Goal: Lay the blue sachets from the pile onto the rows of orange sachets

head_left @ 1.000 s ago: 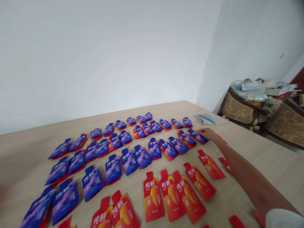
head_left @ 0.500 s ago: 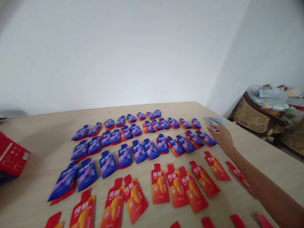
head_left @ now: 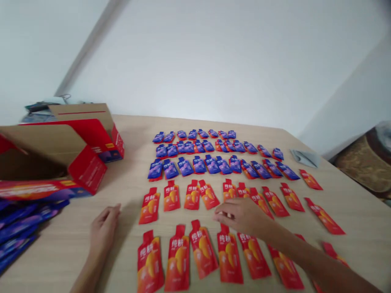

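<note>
Red pouch (head_left: 230, 258) just below the loosely curled, part-open fingers (head_left: 226, 208) of the right hand (head_left: 242, 213), contact unclear

Red-orange pouches (head_left: 179, 260) with narrow necks lay flat in rows; behind them lay blue-purple necked pouches (head_left: 211, 164), also in rows.

Left hand (head_left: 105, 226): fingers loosely bent, tips toward the right; left forearm (head_left: 90, 268) bare, reaching forward. Right hand (head_left: 240, 213): back uppermost, fingers curled, slightly parted, pointing left; right forearm (head_left: 305, 256) bare, extended diagonally.
</note>
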Demonstrator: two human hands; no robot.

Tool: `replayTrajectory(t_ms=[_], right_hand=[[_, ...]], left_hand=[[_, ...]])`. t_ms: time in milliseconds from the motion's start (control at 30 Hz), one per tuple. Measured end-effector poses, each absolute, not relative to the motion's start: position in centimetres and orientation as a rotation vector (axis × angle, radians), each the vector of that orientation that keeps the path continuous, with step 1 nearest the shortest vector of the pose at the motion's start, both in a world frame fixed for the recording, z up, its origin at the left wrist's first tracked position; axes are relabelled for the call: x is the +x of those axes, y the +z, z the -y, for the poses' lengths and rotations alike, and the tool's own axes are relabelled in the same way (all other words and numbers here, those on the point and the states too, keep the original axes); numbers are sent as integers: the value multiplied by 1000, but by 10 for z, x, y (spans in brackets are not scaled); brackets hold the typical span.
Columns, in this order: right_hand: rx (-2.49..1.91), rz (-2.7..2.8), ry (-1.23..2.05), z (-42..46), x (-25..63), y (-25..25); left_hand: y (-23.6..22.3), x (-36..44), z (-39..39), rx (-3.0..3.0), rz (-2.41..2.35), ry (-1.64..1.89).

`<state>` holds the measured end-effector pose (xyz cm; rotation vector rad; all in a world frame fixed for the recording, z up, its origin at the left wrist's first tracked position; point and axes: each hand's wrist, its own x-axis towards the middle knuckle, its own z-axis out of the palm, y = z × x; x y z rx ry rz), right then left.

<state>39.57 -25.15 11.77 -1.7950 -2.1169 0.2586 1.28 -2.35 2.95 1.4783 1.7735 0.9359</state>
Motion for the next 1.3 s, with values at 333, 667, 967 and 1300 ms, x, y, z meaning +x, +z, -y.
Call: replayTrajectory(t_ms=[333, 667, 967, 1300], right_hand=[[-1216, 2355, 520, 132, 135, 107], [-1082, 2389, 385, 20, -54, 39], [-947, 2591, 210, -11, -94, 18], [-1020, 2715, -85, -16, -107, 17]], left_hand=[[39, 13, 50, 1405, -1586, 1114], [6, 6, 36, 1343, -1457, 1182], [-28, 9, 24, 1203, -1190, 1373], [-28, 8, 17, 1066, -1203, 1385]])
